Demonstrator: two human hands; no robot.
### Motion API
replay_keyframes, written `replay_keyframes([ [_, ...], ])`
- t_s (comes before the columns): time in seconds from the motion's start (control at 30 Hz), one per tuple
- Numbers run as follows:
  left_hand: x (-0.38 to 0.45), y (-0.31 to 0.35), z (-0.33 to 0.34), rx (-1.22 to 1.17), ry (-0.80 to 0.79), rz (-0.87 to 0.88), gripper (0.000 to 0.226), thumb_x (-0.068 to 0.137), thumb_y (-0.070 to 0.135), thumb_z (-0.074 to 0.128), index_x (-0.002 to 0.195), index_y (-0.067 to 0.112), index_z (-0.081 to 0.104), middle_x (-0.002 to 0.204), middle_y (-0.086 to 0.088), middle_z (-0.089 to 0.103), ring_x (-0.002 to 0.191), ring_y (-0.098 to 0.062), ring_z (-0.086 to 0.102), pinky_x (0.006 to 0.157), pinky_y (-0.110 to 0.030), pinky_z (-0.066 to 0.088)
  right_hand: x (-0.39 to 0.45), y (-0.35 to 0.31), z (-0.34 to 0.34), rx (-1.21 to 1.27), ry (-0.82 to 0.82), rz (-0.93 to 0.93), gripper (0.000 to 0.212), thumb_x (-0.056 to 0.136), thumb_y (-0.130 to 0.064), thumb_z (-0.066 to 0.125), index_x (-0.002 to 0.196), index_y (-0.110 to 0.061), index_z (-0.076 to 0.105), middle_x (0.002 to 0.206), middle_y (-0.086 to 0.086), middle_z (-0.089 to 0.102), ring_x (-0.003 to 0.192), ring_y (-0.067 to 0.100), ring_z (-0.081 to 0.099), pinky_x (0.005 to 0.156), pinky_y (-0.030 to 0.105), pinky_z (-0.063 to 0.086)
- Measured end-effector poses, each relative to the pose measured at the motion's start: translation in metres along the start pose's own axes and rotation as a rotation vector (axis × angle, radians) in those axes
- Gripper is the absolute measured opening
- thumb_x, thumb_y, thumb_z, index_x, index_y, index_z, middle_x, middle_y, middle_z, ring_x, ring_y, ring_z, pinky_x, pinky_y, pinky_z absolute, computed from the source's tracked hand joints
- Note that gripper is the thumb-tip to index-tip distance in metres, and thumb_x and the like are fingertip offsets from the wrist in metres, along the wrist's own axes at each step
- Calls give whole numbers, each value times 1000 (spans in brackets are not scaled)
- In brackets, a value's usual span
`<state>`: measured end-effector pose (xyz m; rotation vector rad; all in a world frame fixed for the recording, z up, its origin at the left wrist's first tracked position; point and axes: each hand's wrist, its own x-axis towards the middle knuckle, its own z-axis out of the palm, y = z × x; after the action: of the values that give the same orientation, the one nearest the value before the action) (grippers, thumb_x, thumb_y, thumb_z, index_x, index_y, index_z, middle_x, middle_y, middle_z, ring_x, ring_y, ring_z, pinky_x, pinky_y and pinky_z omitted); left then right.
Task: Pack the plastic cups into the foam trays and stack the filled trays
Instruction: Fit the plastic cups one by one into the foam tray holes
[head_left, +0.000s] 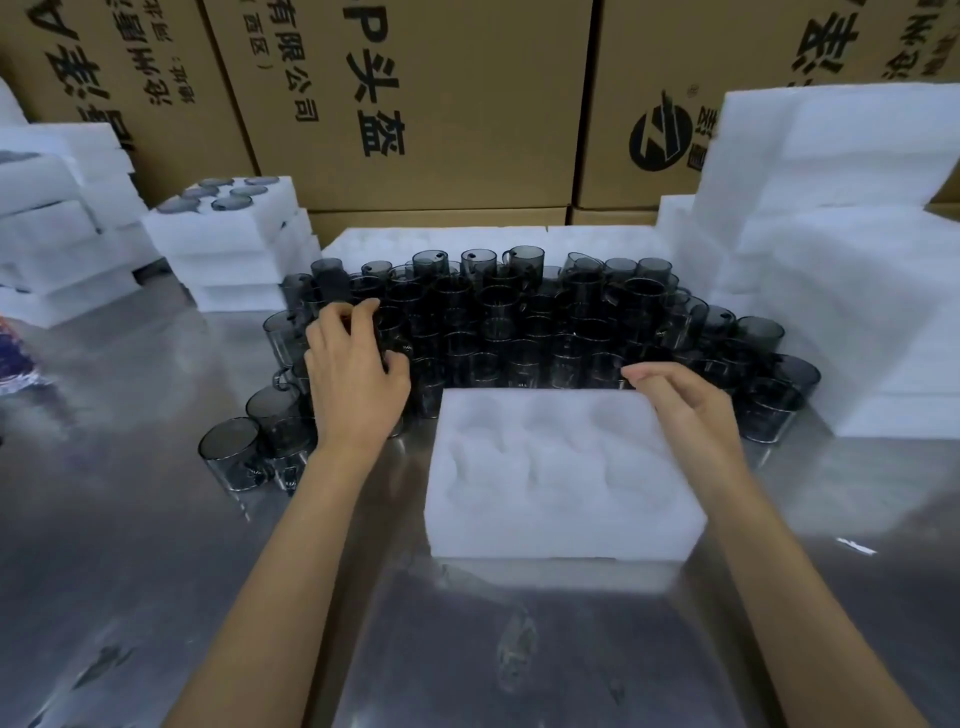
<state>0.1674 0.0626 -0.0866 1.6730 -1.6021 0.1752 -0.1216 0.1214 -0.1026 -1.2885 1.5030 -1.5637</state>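
An empty white foam tray (561, 535) with several round hollows lies on the metal table in front of me. Behind it and to both sides stands a crowd of dark transparent plastic cups (519, 322), upright and packed together. My left hand (353, 379) reaches into the left part of the crowd, its fingers and thumb curled round one cup (390, 325). At the tray's far right corner my right hand (685, 410) curls its fingers over the tray's edge.
A stack of foam trays (228, 244) stands at the back left, the top one filled with cups. More foam stacks (57, 234) lie further left. Tall piles of foam (831, 249) rise on the right. Cardboard boxes (441, 104) wall the back. Bare steel table (493, 649) lies near me.
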Motion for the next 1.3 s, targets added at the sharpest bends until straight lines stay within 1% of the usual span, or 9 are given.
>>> replay_keyframes([
  [0.13,14,-7,6,108,-93,8,31,91,16,61,121,9,63,134,-16,43,126,-35,35,104,-45,34,0,3,-4,83,37,34,18,89,-17,61,86,-23,78,95,-7,74,92,15,64,85,37,49],
  [0.27,8,-10,3,36,-118,94,15,95,23,62,106,12,64,132,-16,43,123,-34,35,104,-44,36,1,4,-8,108,70,35,19,89,-14,61,86,-20,79,93,-13,75,88,-1,64,83,23,45],
  [0.37,5,3,-11,-155,-156,167,9,96,24,62,104,19,60,137,-9,43,128,-28,34,104,-36,34,-1,-6,-9,73,83,-34,19,90,-11,61,86,-20,77,92,-15,74,86,-8,62,77,11,43],
  [0.5,2,25,-30,-473,-442,295,13,91,22,69,93,28,58,114,12,57,108,-7,54,88,-32,48,-12,-30,1,-12,-12,-188,15,92,-7,63,94,-15,75,97,-5,74,98,10,64,90,23,47],
  [0.63,-8,36,-31,-569,-717,203,53,80,22,82,121,41,56,115,25,60,111,1,57,95,-31,50,-10,-58,32,-55,-338,-161,17,94,-5,62,106,-10,73,107,-1,74,100,7,66,85,11,49],
  [0.77,-7,32,-31,-521,-753,187,69,81,20,81,141,34,51,126,25,56,113,4,56,101,-28,48,0,-67,65,-126,-559,-104,26,96,-5,61,122,-6,66,119,6,70,111,13,65,96,16,49],
  [0.97,-5,25,-33,-488,-809,205,70,83,18,79,145,31,48,132,28,51,117,0,54,98,-25,48,-4,-43,70,-17,-534,-61,26,92,-12,69,118,-11,67,113,1,71,103,6,67,89,14,50],
  [1.07,-5,25,-32,-425,-827,230,70,83,27,79,145,35,48,127,34,48,118,9,49,94,-12,43,-3,-37,69,-33,-531,-73,22,91,-8,70,113,-10,69,103,-2,71,96,2,67,85,12,49],
  [1.3,-6,24,-26,-475,-838,180,68,77,23,84,138,35,56,125,26,58,114,9,55,100,-21,45,-6,-31,69,-114,-467,-164,22,89,-8,72,101,-26,71,102,-10,72,100,1,67,95,24,51],
])
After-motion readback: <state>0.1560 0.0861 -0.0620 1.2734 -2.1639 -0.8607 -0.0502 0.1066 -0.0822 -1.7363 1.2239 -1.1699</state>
